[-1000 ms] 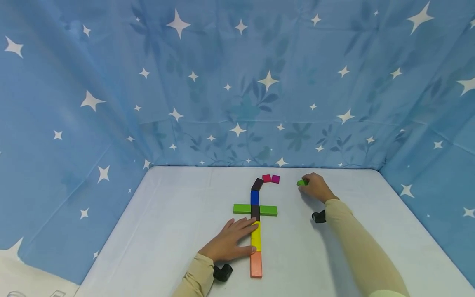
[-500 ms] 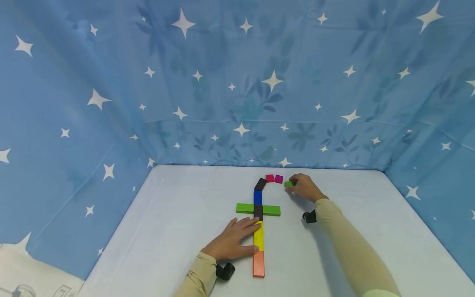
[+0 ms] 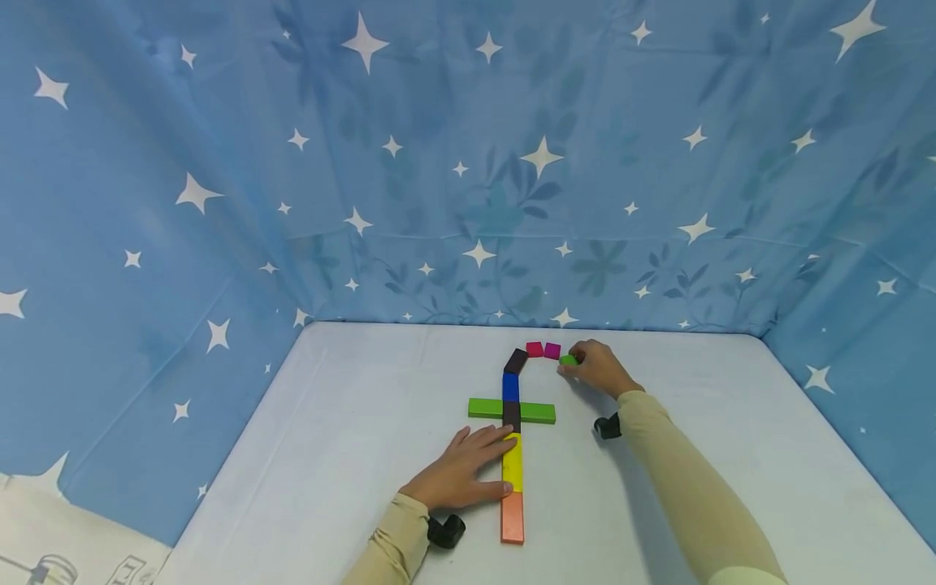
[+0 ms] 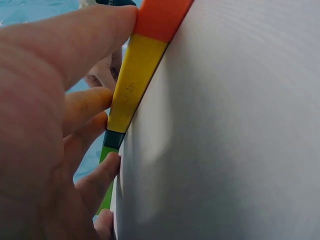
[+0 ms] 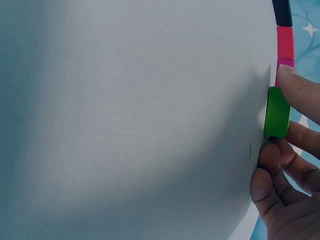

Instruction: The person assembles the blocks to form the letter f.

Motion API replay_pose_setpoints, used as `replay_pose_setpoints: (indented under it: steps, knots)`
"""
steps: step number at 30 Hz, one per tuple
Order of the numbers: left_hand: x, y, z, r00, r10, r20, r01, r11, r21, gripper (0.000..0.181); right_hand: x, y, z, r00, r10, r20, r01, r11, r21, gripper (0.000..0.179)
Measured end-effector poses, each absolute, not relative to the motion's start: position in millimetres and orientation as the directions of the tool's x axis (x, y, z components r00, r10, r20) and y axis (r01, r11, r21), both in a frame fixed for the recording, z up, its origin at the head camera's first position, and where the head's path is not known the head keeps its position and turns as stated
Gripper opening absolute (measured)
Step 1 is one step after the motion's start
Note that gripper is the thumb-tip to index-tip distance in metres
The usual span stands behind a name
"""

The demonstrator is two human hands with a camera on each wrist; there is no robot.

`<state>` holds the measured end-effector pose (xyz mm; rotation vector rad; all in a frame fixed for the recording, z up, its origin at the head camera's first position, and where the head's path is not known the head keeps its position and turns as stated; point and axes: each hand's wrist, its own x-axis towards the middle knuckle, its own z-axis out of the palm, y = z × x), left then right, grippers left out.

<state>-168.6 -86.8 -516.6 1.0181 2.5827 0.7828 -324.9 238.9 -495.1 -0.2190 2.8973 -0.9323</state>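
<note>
My right hand pinches a short green block near the table's far side, just right of a magenta block. In the right wrist view, thumb and finger hold that green block's ends, its front face showing. A red block lies left of the magenta one. My left hand rests beside a yellow block, its spread fingers touching the left edge. An orange block adjoins the yellow one's near end. Beyond it come a black block and a blue block.
Long green blocks extend from both sides of the black block. A slanted dark block stands between the blue and red blocks. All lie on a white table, with a blue starred curtain behind it.
My right hand has moved left with the green block, up close to the magenta block. The left hand stays by the yellow block. The head view has shifted slightly.
</note>
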Motion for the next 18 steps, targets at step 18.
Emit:
replay_pose_setpoints:
  steps: [18]
  knots:
    - [-173, -97, -504, -0.834, 0.552, 0.021, 0.388, 0.558, 0.734, 0.067, -323, 238, -496, -0.99, -0.135, -0.043, -0.086, 0.816, -0.571, 0.049]
